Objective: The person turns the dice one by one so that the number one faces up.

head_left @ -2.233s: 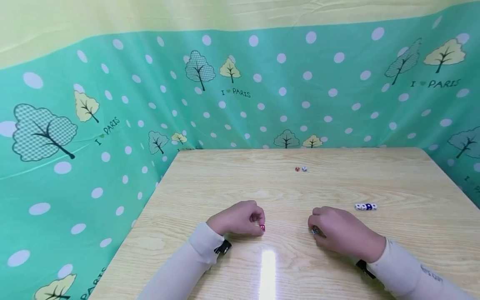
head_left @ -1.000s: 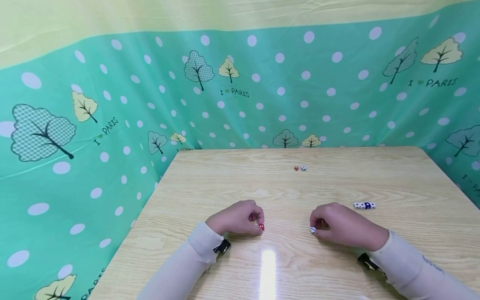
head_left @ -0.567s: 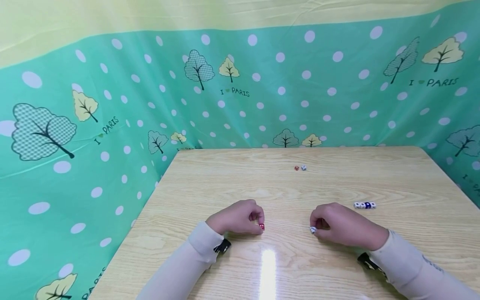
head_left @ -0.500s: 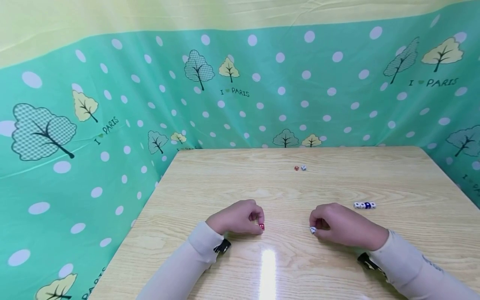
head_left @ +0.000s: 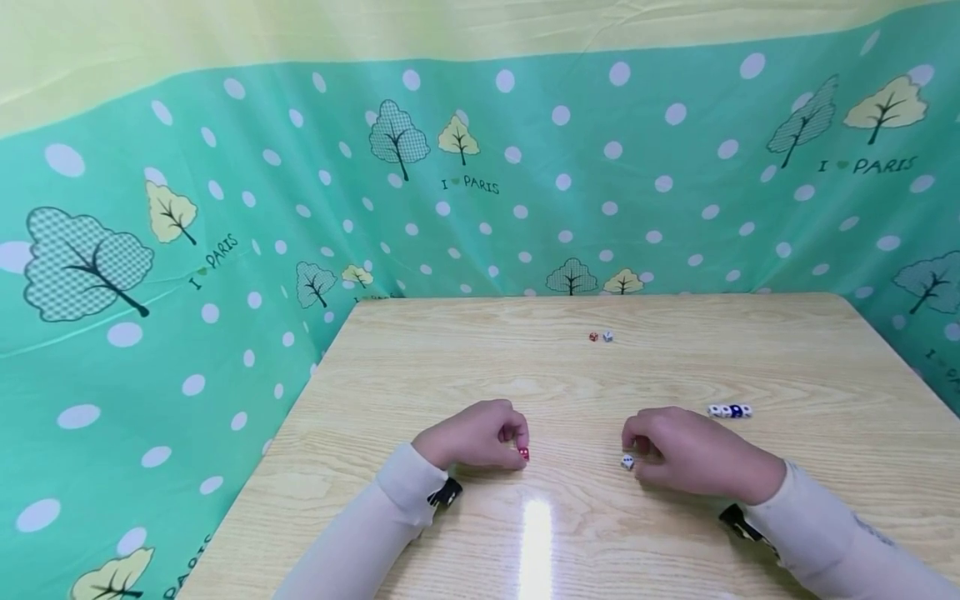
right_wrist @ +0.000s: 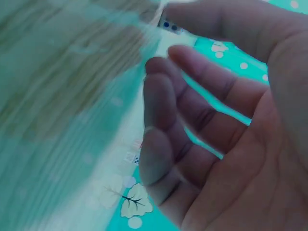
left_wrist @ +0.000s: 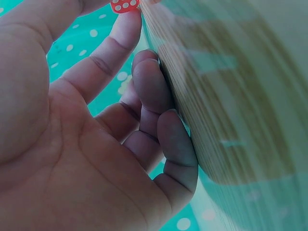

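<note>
Between the thumb and index finger of my left hand (head_left: 476, 435) a red die (head_left: 524, 454) with white pips is pinched against the table. The left wrist view has that red die (left_wrist: 125, 5) at its top edge, partly cut off. A white die (head_left: 627, 462) with dark pips sits on the table just by the fingertips of my right hand (head_left: 690, 450). That hand's thumb and index finger stand apart around the die, loosely bent. In the right wrist view the white die (right_wrist: 169, 24) is partly hidden behind the thumb.
A short row of white dice (head_left: 717, 411) with one blue die (head_left: 737, 411) lies beyond my right hand. Further back are a small red die (head_left: 594, 337) and a whitish die (head_left: 608, 337). A green dotted curtain (head_left: 480, 200) encloses the wooden table (head_left: 465, 358).
The right fingers first turned the white die so another face shows, then loosened from it and drew slightly right. My left hand keeps its pinch on the red die, unmoved.
</note>
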A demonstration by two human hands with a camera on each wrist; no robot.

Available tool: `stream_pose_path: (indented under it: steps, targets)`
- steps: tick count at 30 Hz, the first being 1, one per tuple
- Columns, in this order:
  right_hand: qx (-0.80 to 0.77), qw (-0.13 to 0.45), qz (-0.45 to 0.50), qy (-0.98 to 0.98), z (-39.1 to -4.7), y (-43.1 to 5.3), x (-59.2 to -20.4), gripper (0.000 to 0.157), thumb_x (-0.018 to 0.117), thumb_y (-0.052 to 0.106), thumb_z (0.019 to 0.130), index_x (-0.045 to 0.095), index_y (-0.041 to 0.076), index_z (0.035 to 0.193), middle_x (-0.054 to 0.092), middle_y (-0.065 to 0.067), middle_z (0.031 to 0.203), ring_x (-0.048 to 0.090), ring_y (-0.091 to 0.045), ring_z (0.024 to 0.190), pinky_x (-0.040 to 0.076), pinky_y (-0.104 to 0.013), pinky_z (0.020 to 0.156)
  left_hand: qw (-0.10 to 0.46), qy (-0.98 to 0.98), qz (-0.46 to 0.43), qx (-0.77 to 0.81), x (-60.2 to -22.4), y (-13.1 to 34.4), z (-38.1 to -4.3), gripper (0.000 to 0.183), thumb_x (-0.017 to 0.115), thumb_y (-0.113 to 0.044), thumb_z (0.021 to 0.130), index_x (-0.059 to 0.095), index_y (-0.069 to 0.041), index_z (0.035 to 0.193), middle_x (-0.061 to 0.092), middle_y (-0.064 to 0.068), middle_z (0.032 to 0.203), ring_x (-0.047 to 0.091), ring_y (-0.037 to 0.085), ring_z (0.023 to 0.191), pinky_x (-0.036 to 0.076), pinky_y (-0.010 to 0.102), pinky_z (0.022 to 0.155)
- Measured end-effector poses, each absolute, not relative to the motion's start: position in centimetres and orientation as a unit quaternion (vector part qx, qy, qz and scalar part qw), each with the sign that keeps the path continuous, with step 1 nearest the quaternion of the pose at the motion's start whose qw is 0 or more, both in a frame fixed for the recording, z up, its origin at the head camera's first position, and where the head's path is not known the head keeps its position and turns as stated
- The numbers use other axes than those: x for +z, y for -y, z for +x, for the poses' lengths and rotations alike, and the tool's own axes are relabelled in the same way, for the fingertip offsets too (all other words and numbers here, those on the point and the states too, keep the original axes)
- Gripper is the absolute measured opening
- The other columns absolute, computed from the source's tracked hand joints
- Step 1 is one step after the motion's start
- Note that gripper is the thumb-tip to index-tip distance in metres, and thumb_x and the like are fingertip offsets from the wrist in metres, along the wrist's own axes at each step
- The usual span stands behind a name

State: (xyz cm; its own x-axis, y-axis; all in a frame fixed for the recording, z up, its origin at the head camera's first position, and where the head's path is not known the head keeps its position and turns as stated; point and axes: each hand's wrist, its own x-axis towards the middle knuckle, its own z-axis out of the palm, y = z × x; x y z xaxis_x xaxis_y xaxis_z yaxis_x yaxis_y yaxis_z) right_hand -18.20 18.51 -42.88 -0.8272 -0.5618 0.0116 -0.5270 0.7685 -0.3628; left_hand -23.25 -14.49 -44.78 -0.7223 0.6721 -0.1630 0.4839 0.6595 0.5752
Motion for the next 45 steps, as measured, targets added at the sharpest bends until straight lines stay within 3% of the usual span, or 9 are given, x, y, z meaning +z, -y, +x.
stream_pose_path:
  steps: [4,7,20,31,45]
  targets:
    - [-0.168,0.043,-0.255,-0.951,-17.8,-18.2,-42.9,0.025,0.083,0.038,0.085,0.06,0.029,0.078,0.05,0.013,0.068,0.042,-0.002,0.062,0.037,-0.023,0.058,0.184,-0.892,0.323,0.257,-44.7,14.4,-23.3,0.016,0.083,-0.024,0.083,0.068,-0.028,0.081,0.058,0.002,0.089,0.049,0.009,0.08,0.042,0.022,0.07]
    - [-0.158,0.034,-0.244,-0.956,-17.4,-17.8,-43.0,0.031,0.083,0.041,0.084,0.057,0.03,0.074,0.045,0.014,0.063,0.039,-0.001,0.059,0.034,-0.023,0.055,0.186,-0.891,0.321,0.261,-44.7,14.4,-23.3,0.016,0.083,-0.023,0.083,0.068,-0.027,0.081,0.059,0.003,0.089,0.049,0.009,0.08,0.042,0.023,0.07]
    - [-0.127,-0.011,-0.277,-0.952,-17.4,-17.3,-43.3,0.02,0.081,0.016,0.083,0.066,0.028,0.08,0.055,0.021,0.074,0.047,0.003,0.064,0.045,-0.021,0.06,0.185,-0.891,0.322,0.262,-44.7,14.4,-23.3,0.016,0.083,-0.023,0.083,0.068,-0.027,0.081,0.06,0.004,0.09,0.05,0.01,0.08,0.042,0.023,0.071]
    - [-0.143,-0.016,-0.303,-0.942,-17.2,-17.2,-43.4,0.016,0.083,0.017,0.082,0.069,0.025,0.086,0.055,0.017,0.076,0.044,0.001,0.065,0.041,-0.023,0.059,0.189,-0.891,0.32,0.259,-44.7,14.5,-23.3,0.015,0.083,-0.024,0.082,0.068,-0.028,0.081,0.06,0.003,0.09,0.05,0.008,0.08,0.042,0.022,0.07]
    - [-0.145,-0.024,-0.312,-0.939,-17.3,-17.1,-43.3,0.019,0.083,0.014,0.082,0.071,0.028,0.081,0.055,0.017,0.077,0.043,0.002,0.063,0.041,-0.021,0.057,0.191,-0.891,0.319,0.261,-44.7,14.6,-23.2,0.015,0.083,-0.024,0.082,0.068,-0.027,0.082,0.059,0.004,0.09,0.05,0.009,0.081,0.042,0.022,0.07]
